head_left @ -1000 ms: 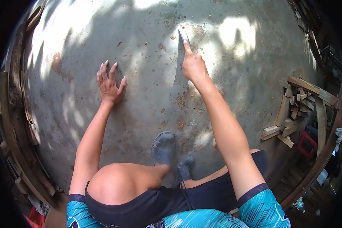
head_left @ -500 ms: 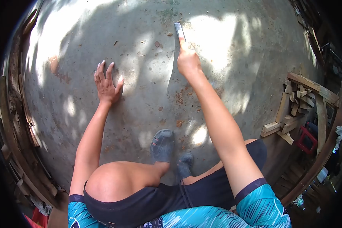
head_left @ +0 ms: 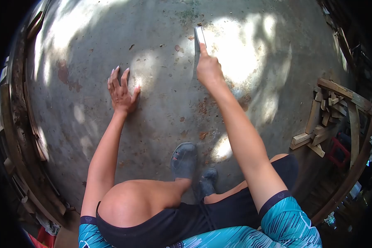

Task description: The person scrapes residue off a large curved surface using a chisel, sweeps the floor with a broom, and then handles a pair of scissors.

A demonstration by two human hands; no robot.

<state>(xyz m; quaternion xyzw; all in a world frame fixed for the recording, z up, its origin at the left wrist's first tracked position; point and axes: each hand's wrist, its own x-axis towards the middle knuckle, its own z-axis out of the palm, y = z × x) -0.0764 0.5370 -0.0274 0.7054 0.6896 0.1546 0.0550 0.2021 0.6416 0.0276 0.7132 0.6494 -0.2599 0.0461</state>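
Head view — the right hand (head_left: 209, 69) is curled around a flat shiny tool (head_left: 200, 34) — the left hand (head_left: 122, 94) has fingers spread on the gray floor (head_left: 161, 111).

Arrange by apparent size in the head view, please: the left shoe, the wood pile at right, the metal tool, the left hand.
1. Wood pile
2. Left shoe and left hand: too alike to rank
3. Metal tool, partly hidden by the right hand

Apparently an outdoor work yard: sun-dappled grey concrete floor (head_left: 163, 111), piled pale wooden offcuts (head_left: 313, 117), long dark-brown wooden beams (head_left: 22, 128) alongside.
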